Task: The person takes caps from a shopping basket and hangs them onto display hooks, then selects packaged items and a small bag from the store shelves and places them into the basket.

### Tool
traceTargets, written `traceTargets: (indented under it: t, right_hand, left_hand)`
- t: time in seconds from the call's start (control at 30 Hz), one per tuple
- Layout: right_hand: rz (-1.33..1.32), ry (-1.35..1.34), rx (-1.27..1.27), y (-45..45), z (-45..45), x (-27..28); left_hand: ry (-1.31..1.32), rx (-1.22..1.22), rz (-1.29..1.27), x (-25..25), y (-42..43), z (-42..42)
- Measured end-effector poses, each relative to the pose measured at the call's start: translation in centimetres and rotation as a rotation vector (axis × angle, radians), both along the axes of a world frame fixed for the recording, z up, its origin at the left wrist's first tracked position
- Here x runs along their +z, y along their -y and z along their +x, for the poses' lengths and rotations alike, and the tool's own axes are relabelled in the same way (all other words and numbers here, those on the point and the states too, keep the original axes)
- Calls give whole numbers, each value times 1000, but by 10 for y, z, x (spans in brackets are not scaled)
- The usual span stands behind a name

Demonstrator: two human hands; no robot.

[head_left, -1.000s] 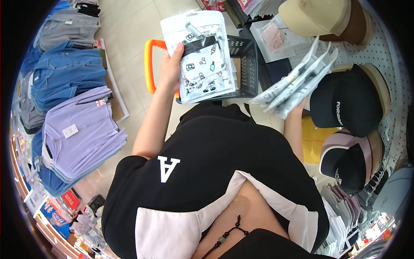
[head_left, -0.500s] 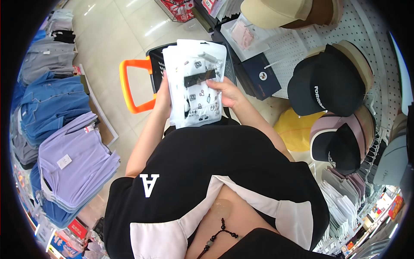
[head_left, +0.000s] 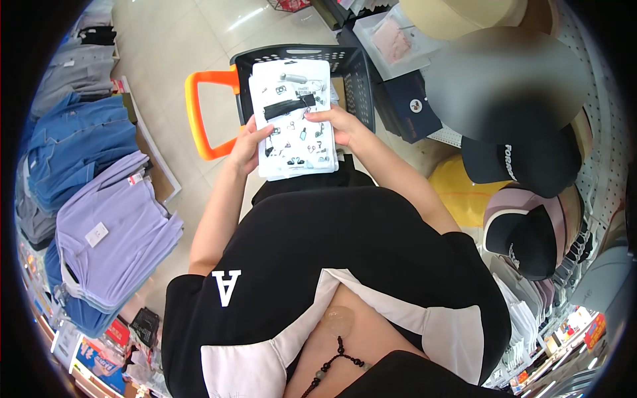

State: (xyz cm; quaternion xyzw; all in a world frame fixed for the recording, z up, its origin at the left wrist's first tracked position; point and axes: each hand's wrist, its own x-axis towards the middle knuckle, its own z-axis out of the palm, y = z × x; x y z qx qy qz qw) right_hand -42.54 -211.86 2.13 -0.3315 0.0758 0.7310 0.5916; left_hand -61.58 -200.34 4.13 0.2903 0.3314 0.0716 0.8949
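Several flat white plastic packages (head_left: 295, 136) with small printed drawings and a black strip are stacked in front of my body. My left hand (head_left: 251, 144) grips their left edge, thumb lying on the top one. On the opposite edge, my right hand (head_left: 338, 125) holds them with its thumb on the front; the fingers behind are hidden. Just beyond and partly beneath the packages is a black shopping basket (head_left: 366, 86). Its orange handle (head_left: 192, 116) sticks out to the left.
Racks on the left carry a lilac top (head_left: 119, 222) and blue denim shirts (head_left: 83, 152). At right, black caps (head_left: 531, 242) hang by a pegboard, with a yellow item (head_left: 458, 189) below. Dark blue packages (head_left: 411, 109) hang near the basket. A blurred patch hides part of the caps.
The packages have been squared into a neater stack and sit slightly left. My left thumb has come over their front. More of the basket shows as the view shifts.
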Motion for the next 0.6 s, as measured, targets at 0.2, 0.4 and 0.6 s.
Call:
traceTargets:
  t: [0.2, 0.4, 0.6]
  right_hand:
    - [-288, 612, 4, -19, 10, -70]
    - [-522, 1758, 414, -28, 45, -127]
    - [-140, 2133, 764, -48, 56, -218]
  left_hand:
    - [-611, 116, 594, -30, -8, -25]
    - [-816, 51, 1787, 37, -56, -61]
    - [-986, -36, 1655, 3, -90, -74]
